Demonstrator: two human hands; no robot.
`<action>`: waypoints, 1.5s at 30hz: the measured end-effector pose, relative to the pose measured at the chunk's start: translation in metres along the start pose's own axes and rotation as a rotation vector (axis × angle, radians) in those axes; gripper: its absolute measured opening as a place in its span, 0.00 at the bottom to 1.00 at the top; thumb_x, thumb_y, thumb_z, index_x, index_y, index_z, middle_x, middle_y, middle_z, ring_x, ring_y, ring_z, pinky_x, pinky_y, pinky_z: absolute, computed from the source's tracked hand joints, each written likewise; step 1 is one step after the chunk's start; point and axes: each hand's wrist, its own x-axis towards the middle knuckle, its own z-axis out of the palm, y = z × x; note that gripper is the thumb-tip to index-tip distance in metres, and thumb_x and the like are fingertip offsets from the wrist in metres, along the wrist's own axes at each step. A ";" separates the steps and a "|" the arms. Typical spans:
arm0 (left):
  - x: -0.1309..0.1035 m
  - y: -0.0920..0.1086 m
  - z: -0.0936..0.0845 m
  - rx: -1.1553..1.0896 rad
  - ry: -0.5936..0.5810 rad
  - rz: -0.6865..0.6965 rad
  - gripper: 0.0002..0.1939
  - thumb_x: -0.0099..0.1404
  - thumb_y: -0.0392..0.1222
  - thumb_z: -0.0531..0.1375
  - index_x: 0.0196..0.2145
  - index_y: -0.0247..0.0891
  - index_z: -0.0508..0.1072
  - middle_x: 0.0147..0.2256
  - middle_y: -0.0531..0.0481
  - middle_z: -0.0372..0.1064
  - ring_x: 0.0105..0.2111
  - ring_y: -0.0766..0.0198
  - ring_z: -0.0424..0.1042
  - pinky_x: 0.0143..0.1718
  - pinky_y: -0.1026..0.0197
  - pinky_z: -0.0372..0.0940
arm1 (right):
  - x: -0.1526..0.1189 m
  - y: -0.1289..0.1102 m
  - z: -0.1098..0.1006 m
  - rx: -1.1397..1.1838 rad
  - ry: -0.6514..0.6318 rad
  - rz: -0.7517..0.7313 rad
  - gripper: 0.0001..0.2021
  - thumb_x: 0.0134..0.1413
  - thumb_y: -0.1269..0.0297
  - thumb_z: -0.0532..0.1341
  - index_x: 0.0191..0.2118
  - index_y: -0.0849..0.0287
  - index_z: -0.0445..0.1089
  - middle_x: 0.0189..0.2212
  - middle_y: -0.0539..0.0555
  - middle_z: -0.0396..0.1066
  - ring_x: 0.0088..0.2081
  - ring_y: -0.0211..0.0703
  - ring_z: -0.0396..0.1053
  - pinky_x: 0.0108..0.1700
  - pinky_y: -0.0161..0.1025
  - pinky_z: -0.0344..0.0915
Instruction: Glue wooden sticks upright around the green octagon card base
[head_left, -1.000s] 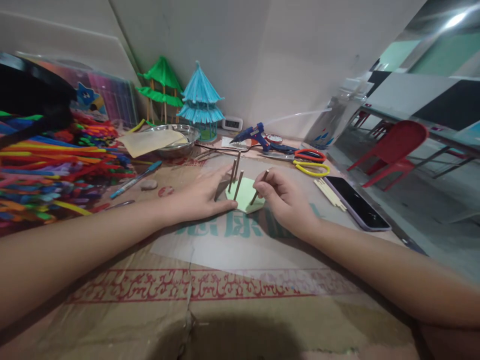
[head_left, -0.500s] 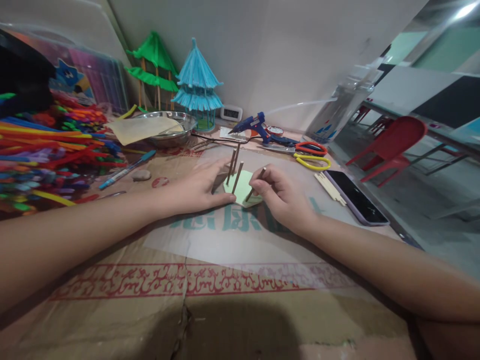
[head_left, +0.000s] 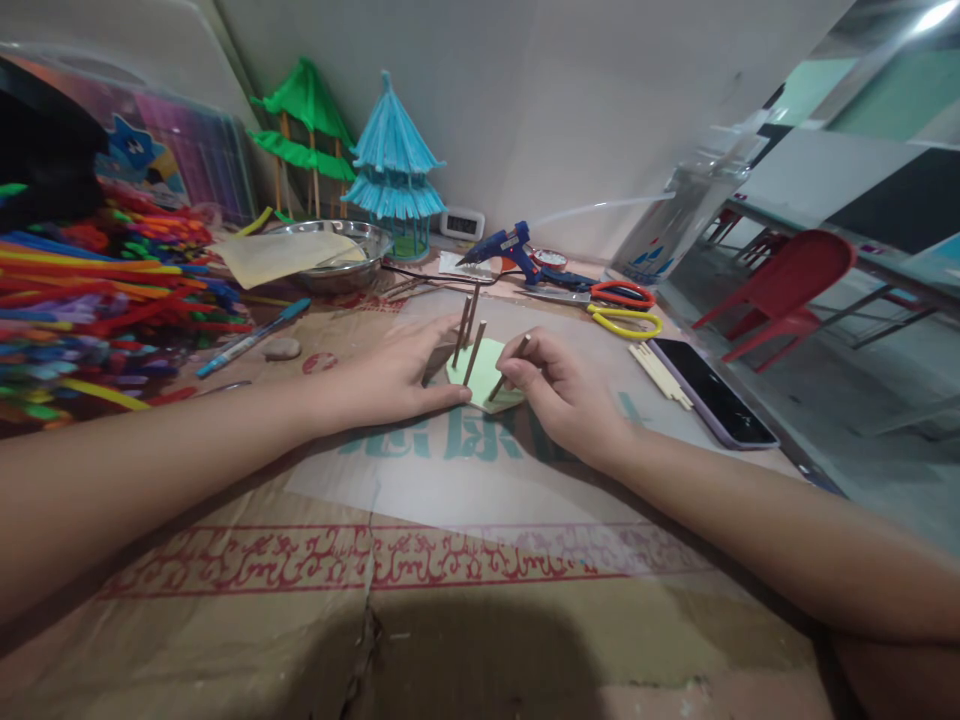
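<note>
A pale green, many-sided base (head_left: 487, 366) lies flat in front of me, with three thin brown sticks (head_left: 474, 352) standing on its left part. My left hand (head_left: 409, 370) steadies the base from the left, thumb at its front edge and fingers stretched along the far side near the sticks. Between the thumb and fingertips of my right hand (head_left: 559, 385) is another brown stick (head_left: 498, 387), tilted, its lower end at the right part of the base. Whether that end is stuck down I cannot tell.
Behind stand green (head_left: 307, 125) and blue (head_left: 395, 150) model pavilions, a metal bowl (head_left: 375, 243) and a blue glue gun (head_left: 510, 245). Scissors (head_left: 626, 322), pale sticks (head_left: 660, 376) and a phone (head_left: 712, 395) lie right. Colourful pipe cleaners (head_left: 97, 310) fill the left.
</note>
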 end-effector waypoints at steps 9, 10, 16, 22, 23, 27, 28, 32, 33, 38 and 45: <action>0.000 0.002 -0.001 0.018 0.008 0.054 0.36 0.65 0.57 0.61 0.65 0.42 0.58 0.65 0.39 0.60 0.65 0.43 0.60 0.65 0.39 0.56 | 0.000 0.000 0.000 -0.035 -0.003 0.012 0.08 0.68 0.62 0.56 0.35 0.56 0.65 0.29 0.49 0.69 0.31 0.40 0.65 0.36 0.38 0.62; 0.000 0.002 -0.001 0.016 0.009 0.060 0.36 0.65 0.57 0.61 0.65 0.42 0.58 0.65 0.39 0.60 0.65 0.43 0.61 0.65 0.39 0.56 | 0.000 0.000 0.000 -0.037 -0.003 0.013 0.08 0.68 0.62 0.56 0.35 0.56 0.65 0.29 0.49 0.69 0.31 0.40 0.65 0.36 0.38 0.62; 0.001 0.002 -0.001 0.012 0.007 0.065 0.36 0.65 0.57 0.61 0.65 0.42 0.58 0.65 0.38 0.61 0.64 0.42 0.61 0.64 0.38 0.57 | 0.001 0.000 0.000 -0.033 -0.011 -0.004 0.08 0.67 0.63 0.56 0.35 0.55 0.65 0.29 0.49 0.69 0.31 0.40 0.65 0.36 0.39 0.62; 0.001 0.000 0.000 0.035 0.002 0.042 0.37 0.65 0.58 0.61 0.65 0.41 0.58 0.65 0.38 0.61 0.65 0.42 0.61 0.65 0.38 0.56 | 0.002 0.000 -0.001 -0.051 -0.034 -0.001 0.08 0.67 0.63 0.56 0.34 0.55 0.64 0.29 0.49 0.69 0.31 0.39 0.65 0.36 0.38 0.62; 0.001 0.000 0.000 0.035 0.002 0.037 0.37 0.65 0.59 0.61 0.65 0.42 0.58 0.65 0.38 0.61 0.65 0.42 0.61 0.65 0.39 0.56 | 0.002 0.000 -0.001 -0.052 -0.038 -0.003 0.08 0.67 0.64 0.56 0.34 0.55 0.64 0.29 0.49 0.69 0.31 0.39 0.65 0.36 0.38 0.62; 0.001 0.000 -0.001 0.036 0.009 0.072 0.37 0.65 0.59 0.61 0.66 0.43 0.57 0.65 0.40 0.61 0.64 0.43 0.61 0.65 0.40 0.57 | 0.003 0.000 -0.001 -0.051 -0.054 -0.012 0.08 0.68 0.64 0.55 0.34 0.55 0.63 0.29 0.49 0.68 0.31 0.39 0.65 0.36 0.38 0.61; 0.001 0.000 -0.001 0.037 0.009 0.088 0.37 0.65 0.58 0.61 0.66 0.43 0.57 0.65 0.40 0.61 0.64 0.44 0.62 0.65 0.41 0.57 | 0.003 -0.001 -0.001 -0.050 -0.058 -0.012 0.08 0.68 0.64 0.55 0.34 0.56 0.63 0.29 0.49 0.68 0.31 0.39 0.65 0.36 0.38 0.61; 0.000 0.000 -0.001 0.041 0.015 0.120 0.36 0.66 0.58 0.61 0.67 0.45 0.56 0.65 0.43 0.61 0.63 0.45 0.63 0.65 0.43 0.58 | 0.004 -0.003 -0.001 -0.058 -0.072 -0.009 0.08 0.67 0.64 0.55 0.34 0.55 0.63 0.28 0.49 0.67 0.30 0.40 0.65 0.36 0.38 0.62; 0.000 0.000 -0.001 0.039 0.016 0.117 0.36 0.66 0.58 0.61 0.67 0.46 0.56 0.65 0.43 0.62 0.63 0.45 0.63 0.65 0.43 0.58 | 0.004 -0.003 -0.001 -0.065 -0.074 -0.010 0.08 0.67 0.64 0.55 0.33 0.55 0.63 0.28 0.49 0.67 0.30 0.40 0.65 0.36 0.38 0.62; 0.001 -0.002 -0.001 0.042 0.020 0.116 0.36 0.66 0.58 0.61 0.66 0.46 0.57 0.65 0.43 0.62 0.63 0.45 0.63 0.64 0.42 0.58 | 0.005 -0.005 -0.002 -0.093 -0.088 -0.022 0.08 0.67 0.64 0.55 0.33 0.55 0.63 0.28 0.49 0.68 0.30 0.40 0.65 0.35 0.38 0.61; 0.000 -0.002 0.000 0.050 0.022 0.099 0.36 0.66 0.58 0.61 0.66 0.42 0.57 0.64 0.40 0.63 0.63 0.44 0.64 0.63 0.41 0.59 | 0.006 -0.004 -0.001 -0.078 -0.094 -0.015 0.08 0.66 0.65 0.55 0.33 0.55 0.63 0.27 0.49 0.67 0.29 0.40 0.64 0.34 0.38 0.61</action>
